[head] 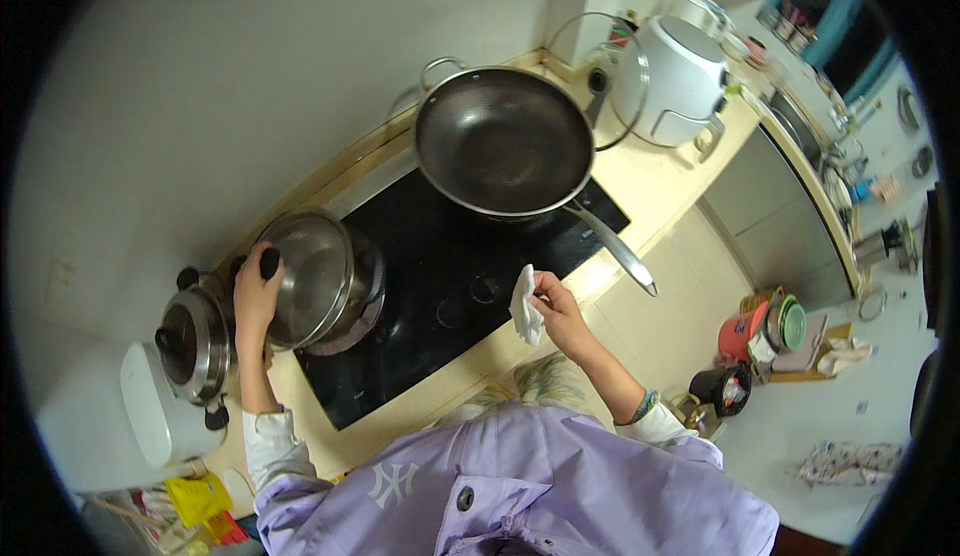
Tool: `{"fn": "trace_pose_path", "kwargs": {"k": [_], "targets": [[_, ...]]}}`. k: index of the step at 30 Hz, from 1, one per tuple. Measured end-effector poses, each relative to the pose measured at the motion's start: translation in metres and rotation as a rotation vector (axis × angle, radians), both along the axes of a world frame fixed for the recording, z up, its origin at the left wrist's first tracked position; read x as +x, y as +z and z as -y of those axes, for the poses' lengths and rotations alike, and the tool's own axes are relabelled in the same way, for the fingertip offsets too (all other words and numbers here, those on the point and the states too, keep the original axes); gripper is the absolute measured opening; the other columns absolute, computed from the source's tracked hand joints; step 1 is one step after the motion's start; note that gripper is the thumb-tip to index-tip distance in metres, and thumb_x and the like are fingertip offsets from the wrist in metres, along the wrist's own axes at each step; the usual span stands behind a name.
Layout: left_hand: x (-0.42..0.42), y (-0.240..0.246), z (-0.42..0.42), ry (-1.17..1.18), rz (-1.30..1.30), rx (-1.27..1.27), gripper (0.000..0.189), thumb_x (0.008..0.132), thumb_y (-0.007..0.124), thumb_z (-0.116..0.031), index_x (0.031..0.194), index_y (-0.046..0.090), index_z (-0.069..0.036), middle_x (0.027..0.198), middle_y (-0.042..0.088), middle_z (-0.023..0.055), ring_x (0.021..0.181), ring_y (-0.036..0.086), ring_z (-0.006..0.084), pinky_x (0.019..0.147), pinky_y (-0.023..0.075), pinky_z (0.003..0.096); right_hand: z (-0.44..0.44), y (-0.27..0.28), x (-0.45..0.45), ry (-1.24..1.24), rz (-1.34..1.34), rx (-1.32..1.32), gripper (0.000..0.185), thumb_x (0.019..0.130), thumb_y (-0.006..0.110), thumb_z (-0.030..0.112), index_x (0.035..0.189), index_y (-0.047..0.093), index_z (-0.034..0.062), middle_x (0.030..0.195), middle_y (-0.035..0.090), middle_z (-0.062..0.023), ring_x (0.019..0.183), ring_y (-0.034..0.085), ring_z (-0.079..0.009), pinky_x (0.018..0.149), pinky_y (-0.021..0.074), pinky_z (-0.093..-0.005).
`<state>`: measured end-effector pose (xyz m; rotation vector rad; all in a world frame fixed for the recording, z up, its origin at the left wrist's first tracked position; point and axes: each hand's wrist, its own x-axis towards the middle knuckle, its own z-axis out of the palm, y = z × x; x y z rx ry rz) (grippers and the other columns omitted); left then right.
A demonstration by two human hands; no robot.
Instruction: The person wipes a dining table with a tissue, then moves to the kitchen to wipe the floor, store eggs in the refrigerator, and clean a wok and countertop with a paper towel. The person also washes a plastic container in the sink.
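My left hand (255, 293) has its fingers around a black knob or handle (270, 263) on the left side of a round metal-rimmed pot lid (311, 278). The lid is tilted over a pot (364, 297) on the hob's left zone and partly hides it. In my right hand (559, 312), a folded white tissue (527, 307) is pinched between thumb and fingers above the front edge of the black glass hob (420, 256). A dark wok (506, 139) sits at the hob's back right, its steel handle (615, 248) pointing toward the front right.
Left of my left hand stands a lidded steel pot (191, 346) beside a white container (142, 406). A glass lid (641, 75) leans upright behind the wok, next to a white air fryer (675, 75). Farther right are a sink (795, 128), stacked buckets (750, 331) and a black bin (720, 389).
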<state>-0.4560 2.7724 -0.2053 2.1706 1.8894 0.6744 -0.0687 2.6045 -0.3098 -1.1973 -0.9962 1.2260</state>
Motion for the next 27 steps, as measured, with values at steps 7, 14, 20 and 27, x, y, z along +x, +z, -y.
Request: {"fn": "trace_pose_path", "kwargs": {"k": [7,14,20,27], "targets": [[0.004,-0.018,0.002,-0.038,0.024,0.013,0.033,0.085,0.057,-0.018,0.114,0.053,-0.003,0.112,0.058,0.0206,0.107,0.054,0.0363,0.093,0.0403,0.0382,0.016,0.002,0.031,0.010,0.030,0.117,0.013,0.090,0.052,0.002,0.103,0.050,0.0053,0.112,0.042,-0.0030,0.099,0.048,-0.0113,0.083,0.0430,-0.0253],[0.012,-0.018,0.009,0.051,-0.068,-0.051,0.053,0.088,0.058,-0.029,0.133,0.042,-0.006,0.135,0.041,0.0227,0.127,0.038,0.0365,0.105,0.0298,0.0414,0.042,0.037,0.103,0.208,-0.062,0.151,0.015,0.090,0.053,0.004,0.105,0.052,0.0059,0.113,0.045,-0.0036,0.102,0.047,-0.0125,0.089,0.0401,-0.0274],[0.060,-0.005,0.023,0.273,-0.506,0.388,0.071,0.088,0.058,-0.038,0.142,0.026,-0.005,0.132,0.035,0.0282,0.121,0.036,0.0437,0.099,0.0322,0.0491,0.090,0.052,0.230,0.055,-0.120,0.198,0.015,0.089,0.052,0.002,0.103,0.053,0.0057,0.123,0.043,-0.0050,0.110,0.046,-0.0142,0.094,0.0400,-0.0305],[0.396,0.050,0.106,-0.134,-0.071,0.646,0.053,0.087,0.059,-0.017,0.133,0.040,0.000,0.135,0.037,0.0217,0.126,0.034,0.0367,0.106,0.0267,0.0430,0.169,0.041,0.385,-0.607,1.095,0.079,0.011,0.085,0.056,0.001,0.094,0.056,0.0065,0.106,0.047,-0.0070,0.098,0.050,-0.0168,0.081,0.0453,-0.0282]]}}
